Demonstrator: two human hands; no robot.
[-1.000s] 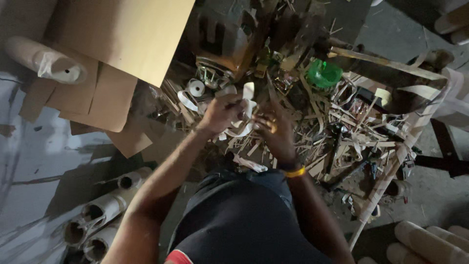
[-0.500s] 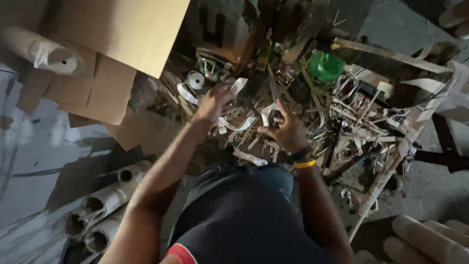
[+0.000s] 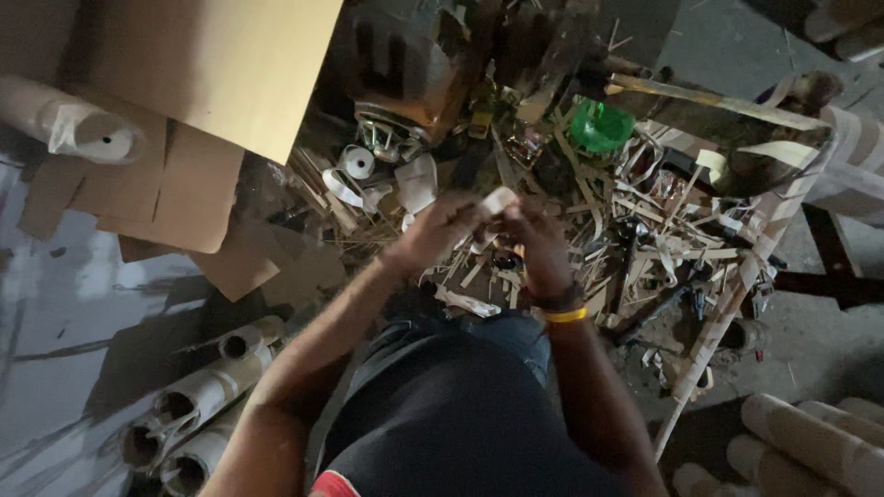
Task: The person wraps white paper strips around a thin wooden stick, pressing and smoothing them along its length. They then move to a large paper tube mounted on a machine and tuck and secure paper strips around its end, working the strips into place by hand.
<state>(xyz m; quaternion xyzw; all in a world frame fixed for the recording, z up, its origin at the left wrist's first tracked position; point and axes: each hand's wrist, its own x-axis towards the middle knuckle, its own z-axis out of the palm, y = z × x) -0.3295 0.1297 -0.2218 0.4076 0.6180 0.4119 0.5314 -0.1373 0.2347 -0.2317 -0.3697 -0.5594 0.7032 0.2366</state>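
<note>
The grey concrete floor (image 3: 83,304) carries everything. Upper left: large flat tan cardboard sheets (image 3: 230,64) and a pale paper-wrapped roll (image 3: 78,129). Lower left: a cluster of brown cardboard tubes (image 3: 198,405) lying side by side. Centre to right: a dense litter of thin wooden strips and offcuts (image 3: 645,230), with a small white tape roll (image 3: 358,162) and a green plastic cup (image 3: 600,126) among it. Lower right: more pale cardboard tubes (image 3: 810,442).

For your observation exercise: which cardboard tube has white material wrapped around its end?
The lone tube at upper left; the tubes at lower left and lower right are bare.
</note>
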